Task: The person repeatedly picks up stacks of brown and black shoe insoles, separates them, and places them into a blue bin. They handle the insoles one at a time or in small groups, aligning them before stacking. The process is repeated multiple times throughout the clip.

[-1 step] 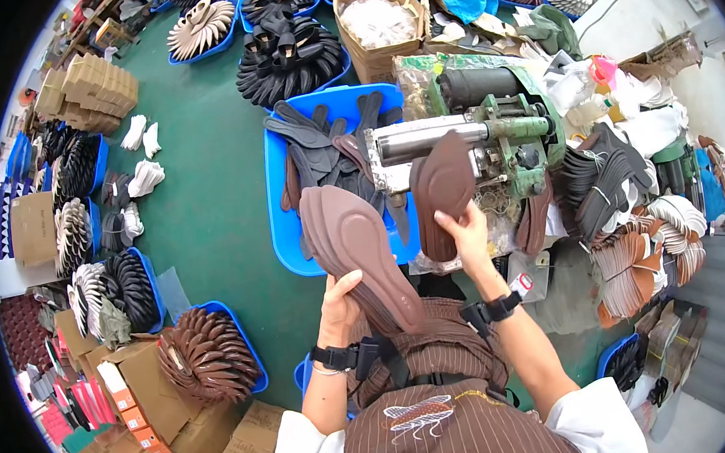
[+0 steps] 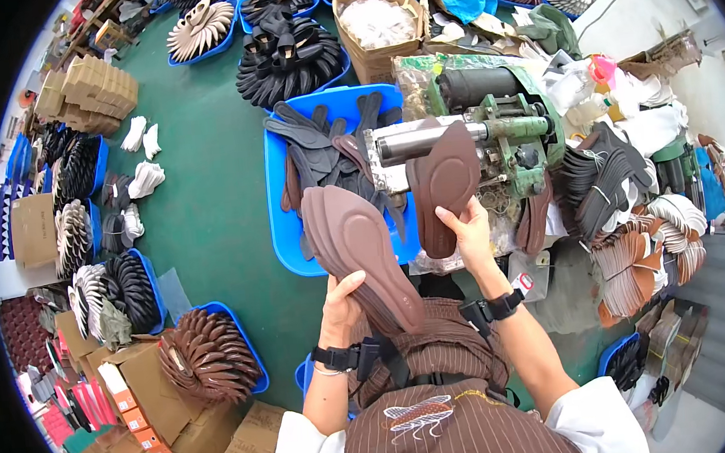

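My left hand (image 2: 342, 306) is closed around the edge of a fanned stack of brown insoles (image 2: 364, 248), thumb on top, with the heels toward my lap. My right hand (image 2: 468, 233) grips a smaller set of brown insoles (image 2: 450, 168) by the lower edge. These are held upright in front of a green machine with a metal roller (image 2: 399, 144). Just beyond my left hand's stack stands a blue bin (image 2: 281, 224) holding loose dark grey insoles (image 2: 316, 149) and a few brown ones.
On the machine's right lie bundled black insoles (image 2: 601, 174) and fanned brown and white ones (image 2: 625, 265). Blue tubs of black shoe parts (image 2: 290, 62) stand at the back. A tub of brown shoe parts (image 2: 208, 355) and cardboard boxes (image 2: 150, 388) fill the lower left.
The insoles in my right hand have tilted and spread slightly, showing more of the front one's face. My left hand and its stack have barely moved.
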The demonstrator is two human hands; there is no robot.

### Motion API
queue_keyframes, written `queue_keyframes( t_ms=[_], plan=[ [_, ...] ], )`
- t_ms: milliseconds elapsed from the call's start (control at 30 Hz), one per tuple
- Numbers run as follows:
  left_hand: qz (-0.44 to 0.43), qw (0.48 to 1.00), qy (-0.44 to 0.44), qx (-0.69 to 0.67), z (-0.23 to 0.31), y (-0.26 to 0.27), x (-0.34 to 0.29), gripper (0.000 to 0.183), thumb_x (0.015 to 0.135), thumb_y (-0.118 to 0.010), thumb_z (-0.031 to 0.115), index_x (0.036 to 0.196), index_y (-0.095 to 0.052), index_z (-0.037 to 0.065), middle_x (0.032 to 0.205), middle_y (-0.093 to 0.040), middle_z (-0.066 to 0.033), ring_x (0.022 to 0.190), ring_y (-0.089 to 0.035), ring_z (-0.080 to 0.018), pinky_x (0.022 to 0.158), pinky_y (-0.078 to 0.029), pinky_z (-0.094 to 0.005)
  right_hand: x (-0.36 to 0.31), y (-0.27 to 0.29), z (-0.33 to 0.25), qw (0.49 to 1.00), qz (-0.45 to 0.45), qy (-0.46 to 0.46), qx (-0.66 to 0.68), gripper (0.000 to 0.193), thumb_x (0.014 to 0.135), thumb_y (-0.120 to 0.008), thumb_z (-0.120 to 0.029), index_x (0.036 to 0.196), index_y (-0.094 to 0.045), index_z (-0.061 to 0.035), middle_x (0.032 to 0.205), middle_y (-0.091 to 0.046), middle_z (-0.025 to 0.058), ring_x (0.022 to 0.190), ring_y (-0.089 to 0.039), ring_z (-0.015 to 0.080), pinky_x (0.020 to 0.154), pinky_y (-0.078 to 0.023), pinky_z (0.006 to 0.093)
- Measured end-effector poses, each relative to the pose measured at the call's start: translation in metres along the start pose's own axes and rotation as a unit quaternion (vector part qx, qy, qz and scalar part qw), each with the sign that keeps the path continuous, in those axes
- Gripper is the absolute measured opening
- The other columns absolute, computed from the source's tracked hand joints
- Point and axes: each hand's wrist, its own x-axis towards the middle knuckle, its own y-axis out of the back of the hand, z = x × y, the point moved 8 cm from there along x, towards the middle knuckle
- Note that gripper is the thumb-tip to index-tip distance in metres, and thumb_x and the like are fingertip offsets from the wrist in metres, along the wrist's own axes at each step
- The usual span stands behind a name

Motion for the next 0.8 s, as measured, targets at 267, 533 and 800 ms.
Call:
queue_keyframes(
  t_ms=[267,533,800],
  plan=[
    [0.032,0.995,-0.002,0.098,-0.013,-0.003,0.001,0.067,0.071,-0.066,0.007,0.132,-0.038,0.001,0.121,-0.053,-0.0115,0.112,-0.051,-0.0236,0.097,-0.041,-0.0365,-0.010,0.005,0.020,0.990,0.038,-0.133,0.005,0.025,0.089,-0.058,-0.009,0.111,-0.052,0.0019,0.097,-0.065,0.0099,0.080,-0.065,0.0171,0.074,-0.054,0.0313],
    [0.045,0.978,-0.099,0.178,0.000,-0.026,0.008,0.057,0.073,-0.073,0.000,0.123,-0.048,-0.002,0.118,-0.058,-0.0113,0.107,-0.056,-0.0201,0.094,-0.044,-0.0333,-0.058,-0.059,0.004,0.977,-0.121,-0.173,0.025,0.045,0.085,-0.065,-0.008,0.125,-0.047,-0.0016,0.114,-0.060,0.0076,0.101,-0.057,0.0139,0.090,-0.045,0.0284],
    [0.022,0.992,-0.034,0.121,-0.005,-0.011,0.010,0.055,0.082,-0.060,0.019,0.128,-0.042,-0.004,0.121,-0.054,-0.0198,0.108,-0.056,-0.0300,0.091,-0.047,-0.0410,-0.057,-0.003,0.010,0.999,0.042,-0.028,0.010,0.051,0.084,-0.063,0.001,0.131,-0.043,0.0005,0.126,-0.053,0.0097,0.113,-0.051,0.0166,0.099,-0.040,0.0304]
  ],
)
